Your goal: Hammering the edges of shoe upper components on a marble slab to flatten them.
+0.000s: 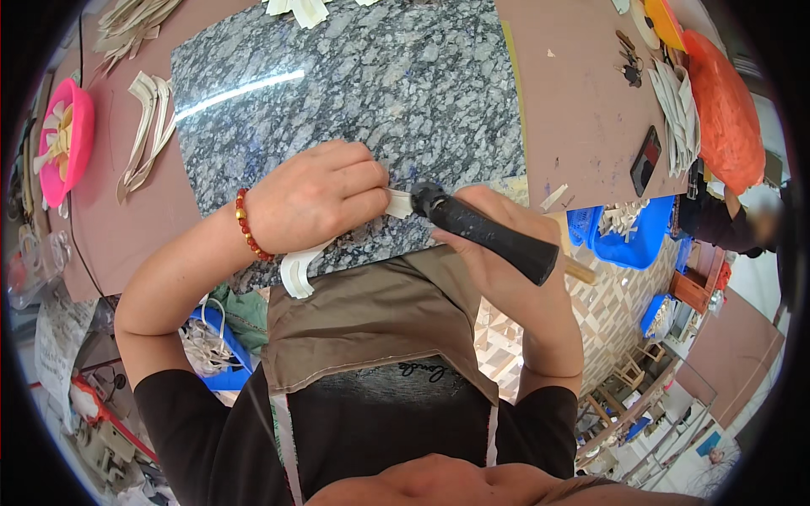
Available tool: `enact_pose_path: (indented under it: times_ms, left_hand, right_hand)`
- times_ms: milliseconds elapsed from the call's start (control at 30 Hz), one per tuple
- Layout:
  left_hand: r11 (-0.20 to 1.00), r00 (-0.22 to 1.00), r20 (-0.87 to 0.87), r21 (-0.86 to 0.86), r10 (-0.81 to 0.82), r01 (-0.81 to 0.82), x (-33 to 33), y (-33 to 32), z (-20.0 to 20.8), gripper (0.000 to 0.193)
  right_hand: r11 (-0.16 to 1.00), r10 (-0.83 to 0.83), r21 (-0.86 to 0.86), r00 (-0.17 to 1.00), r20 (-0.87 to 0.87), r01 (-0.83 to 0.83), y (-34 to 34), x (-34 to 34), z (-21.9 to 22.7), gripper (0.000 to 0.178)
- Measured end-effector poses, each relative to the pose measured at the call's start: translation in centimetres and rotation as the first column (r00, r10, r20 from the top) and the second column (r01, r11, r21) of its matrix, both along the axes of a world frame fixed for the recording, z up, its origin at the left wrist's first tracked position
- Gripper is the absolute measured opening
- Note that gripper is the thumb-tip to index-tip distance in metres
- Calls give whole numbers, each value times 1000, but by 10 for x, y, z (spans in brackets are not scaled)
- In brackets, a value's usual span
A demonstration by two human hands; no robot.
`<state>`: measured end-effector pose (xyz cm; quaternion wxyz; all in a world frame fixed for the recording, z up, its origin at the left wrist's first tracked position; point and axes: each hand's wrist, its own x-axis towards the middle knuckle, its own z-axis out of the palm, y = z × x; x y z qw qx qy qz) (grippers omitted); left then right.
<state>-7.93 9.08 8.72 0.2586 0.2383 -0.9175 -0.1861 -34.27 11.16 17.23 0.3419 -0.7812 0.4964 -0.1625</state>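
Seen from my remote post, the strip (400, 204), pale and narrow, lies near the front edge of the slab (354, 93), a speckled grey stone on the table (582, 110). The left hand (316, 198) is bent over it, fingers curled, and I read the grip as pinching the strip, whose end shows just past the fingertips; the contact itself is hidden. A second pale length (297, 274) emerges below the wrist and hangs over the edge; I cannot tell whether it is the same piece. The right hand (502, 244) is clenched on the hammer (498, 234), whose black head lies across the fingers, its rounded end over or against the strip; I cannot tell which. I judge the strip light, soft and bendable, little prone to break but apt to skid on the glossy slab; I would press it flat with the fingertips close to the end, clear of the hammer's face. The hammer should handle as rigid and head-heavy, best gripped round the handle, of which the wooden piece (580, 270) beyond the right hand is probably the tail.
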Motion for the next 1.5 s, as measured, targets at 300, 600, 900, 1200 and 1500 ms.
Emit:
enact_pose_path:
  times_ms: [300,600,900,1200,1500]
  left_hand:
    - [999,999,-33,43,28,-27,-7,2,-5,20]
    - [982,987,4,99,163,-162,-31,-11,-2,22]
    - [976,995,-28,198,99,-92,-18,-10,-3,20]
    - [999,997,-61,26,-46,47,-9,-10,-8,31]
    - [993,994,58,-78,-89,93,-10,-7,-1,27]
  right_hand:
    - [997,-74,-11,997,23,74,4,0,12,20]
    - [999,-23,27,997,-80,25,17,5,-4,27]
    - [997,-64,33,997,-44,66,18,6,-10,20]
    - [993,-105,48,994,-6,105,13,0,2,18]
    - [995,-99,19,994,-38,100,5,4,-1,16]
